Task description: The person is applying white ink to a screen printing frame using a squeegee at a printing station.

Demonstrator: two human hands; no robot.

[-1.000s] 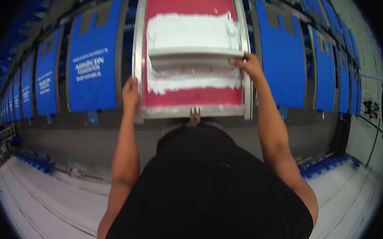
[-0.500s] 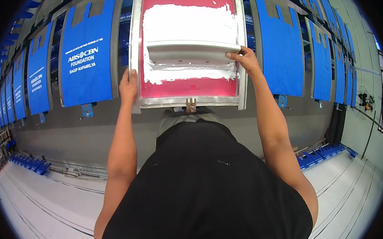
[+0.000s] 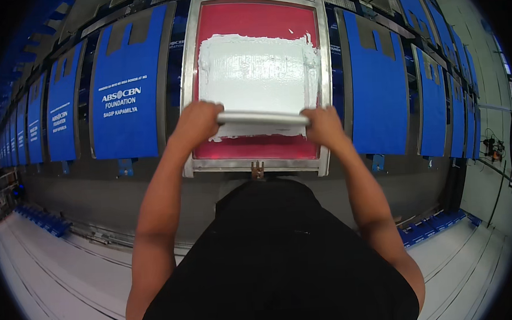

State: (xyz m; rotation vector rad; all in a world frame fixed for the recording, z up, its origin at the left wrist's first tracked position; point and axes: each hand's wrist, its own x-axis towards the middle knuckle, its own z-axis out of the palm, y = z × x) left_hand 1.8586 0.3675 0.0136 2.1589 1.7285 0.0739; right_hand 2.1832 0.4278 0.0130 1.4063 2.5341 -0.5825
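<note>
From my remote station I record the wearer's black shirt (image 3: 278,251) nearest, just short of the metal frame (image 3: 324,58). At the frame's near rail I note a small metal bracket (image 3: 258,170). The left hand (image 3: 199,125) is over the frame's left rail, fingers closed firmly round the left end of a grey squeegee (image 3: 262,119); the right hand (image 3: 325,126), well apart from it, is over the right rail and clamped on the squeegee's right end. I find the squeegee lying crosswise over the frame's nearer half; whether its lower edge presses on the surface beneath, I cannot tell. White paste (image 3: 251,70) forms a ragged-edged patch inside the frame, mostly on the squeegee's far side, with red mesh (image 3: 254,18) around it. Left of the frame I log a blue sheet (image 3: 124,68) with white lettering; right of it, a second blue sheet (image 3: 376,84). Farthest right of the frame stands a pale wall (image 3: 488,61).
</note>
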